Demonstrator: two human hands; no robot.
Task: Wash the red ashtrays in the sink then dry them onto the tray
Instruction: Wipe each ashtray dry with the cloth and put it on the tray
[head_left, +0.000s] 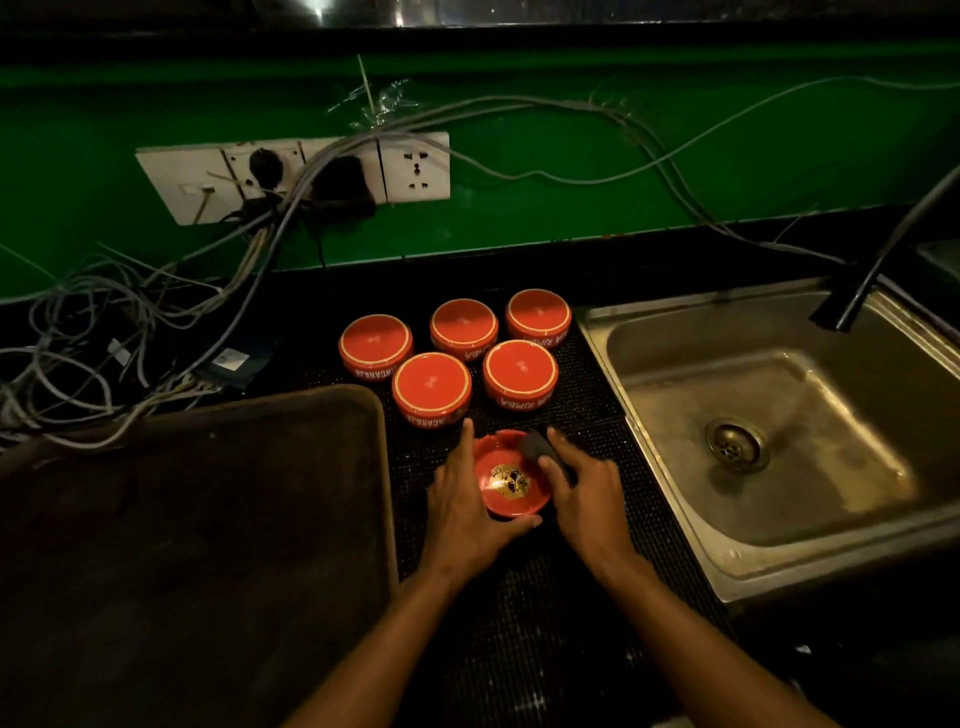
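One red ashtray (511, 480) sits upright on the black mat (587, 415) between tray and sink, a gold-and-dark emblem in its bowl. The left hand (467, 506) cups its rim, fingers curled around it. The right hand (584, 493) pinches a dark sponge (540, 448) against its edge. Five upturned ashtrays (431, 389) stand just behind. The dark tray (208, 519) and steel sink (779, 426) hold nothing visible.

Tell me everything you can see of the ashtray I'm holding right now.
The held ashtray is a round red bowl, glossy like glazed ceramic, upright and open side up, with notches in its rim and a gold and dark emblem on its floor. It sits on the black mesh mat, between the tray and the sink, in front of five upturned ones. The left hand cups its left side; the right hand presses a dark sponge onto its far right rim.
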